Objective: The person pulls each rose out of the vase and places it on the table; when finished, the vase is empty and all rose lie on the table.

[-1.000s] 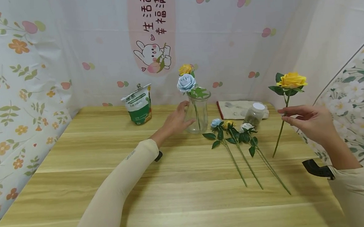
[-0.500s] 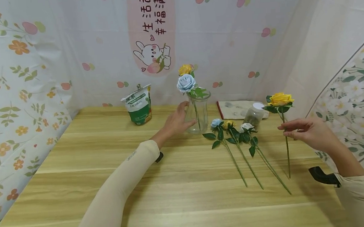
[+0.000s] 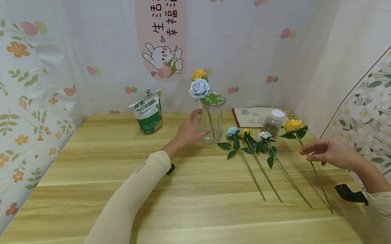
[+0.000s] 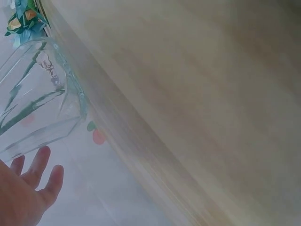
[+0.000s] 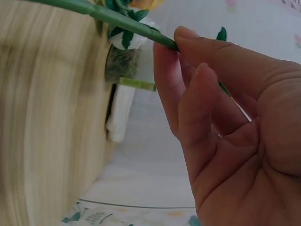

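My left hand (image 3: 188, 131) is at the left side of the clear glass vase (image 3: 218, 122), thumb and fingers spread beside it. In the left wrist view its fingers (image 4: 54, 183) extend loosely near the glass. A light blue rose (image 3: 199, 88) and a yellow rose (image 3: 198, 73) stand in the vase. At the right, my right hand (image 3: 338, 154) pinches the green stem (image 5: 122, 21) of another yellow rose (image 3: 294, 125) between thumb and forefinger. That rose slants low over the table, bloom toward the back, stem end toward the front.
A blue rose (image 3: 231, 131), a yellow rose (image 3: 246, 133) and a white rose (image 3: 265, 136) lie side by side on the wooden table (image 3: 193, 207). Behind them are a white-lidded jar (image 3: 273, 122) and a folded cloth (image 3: 250, 117). A green-and-white pouch (image 3: 149, 115) stands back left.
The yellow rose in my right hand has come down from upright to a low slant beside the lying roses, its stem end swinging toward the front. My left hand stays at the vase.
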Available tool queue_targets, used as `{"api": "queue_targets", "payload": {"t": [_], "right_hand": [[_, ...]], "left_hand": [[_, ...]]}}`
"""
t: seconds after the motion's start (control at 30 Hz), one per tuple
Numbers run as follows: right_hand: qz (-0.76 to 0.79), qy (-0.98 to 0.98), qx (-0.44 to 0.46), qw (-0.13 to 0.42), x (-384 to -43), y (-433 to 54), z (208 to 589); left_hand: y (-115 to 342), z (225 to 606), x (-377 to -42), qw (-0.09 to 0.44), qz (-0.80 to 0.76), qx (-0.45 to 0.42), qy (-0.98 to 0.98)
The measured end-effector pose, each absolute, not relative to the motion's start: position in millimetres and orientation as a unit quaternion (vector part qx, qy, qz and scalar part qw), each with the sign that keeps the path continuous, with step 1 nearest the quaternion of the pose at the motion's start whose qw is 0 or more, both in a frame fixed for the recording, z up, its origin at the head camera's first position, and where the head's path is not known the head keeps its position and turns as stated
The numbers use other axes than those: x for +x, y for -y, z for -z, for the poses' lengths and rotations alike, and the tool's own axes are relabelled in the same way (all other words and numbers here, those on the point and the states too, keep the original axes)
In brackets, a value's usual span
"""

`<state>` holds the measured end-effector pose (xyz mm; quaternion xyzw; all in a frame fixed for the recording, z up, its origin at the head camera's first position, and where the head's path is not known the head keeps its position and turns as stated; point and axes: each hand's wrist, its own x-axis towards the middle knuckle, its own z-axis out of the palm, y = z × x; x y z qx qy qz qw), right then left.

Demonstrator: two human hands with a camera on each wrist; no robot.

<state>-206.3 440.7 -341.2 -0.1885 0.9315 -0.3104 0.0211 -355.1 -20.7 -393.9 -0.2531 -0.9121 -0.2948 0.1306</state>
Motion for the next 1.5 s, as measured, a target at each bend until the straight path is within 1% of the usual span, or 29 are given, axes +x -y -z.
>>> {"api": "queue_targets", "payload": {"t": [0.27, 0.63, 1.03, 1.27, 1.5], "right_hand": [[0.331, -0.924, -0.172, 0.09, -211, -447, 351], [0.316, -0.932, -0.146, 0.104, -224, -454, 364], [0.351, -0.919, -0.124, 0.132, -233, -458, 375], [0.36, -0.917, -0.123, 0.119, -236, -459, 377], [0.365, -0.917, -0.116, 0.113, -238, -459, 383]], "left_hand": [[21, 393, -355, 0.129, 0.283, -0.242, 0.919], [17, 394, -354, 0.133, 0.289, -0.227, 0.92], [15, 395, -354, 0.139, 0.296, -0.217, 0.92], [13, 393, -356, 0.147, 0.3, -0.217, 0.917], [13, 392, -356, 0.143, 0.298, -0.223, 0.917]]}}
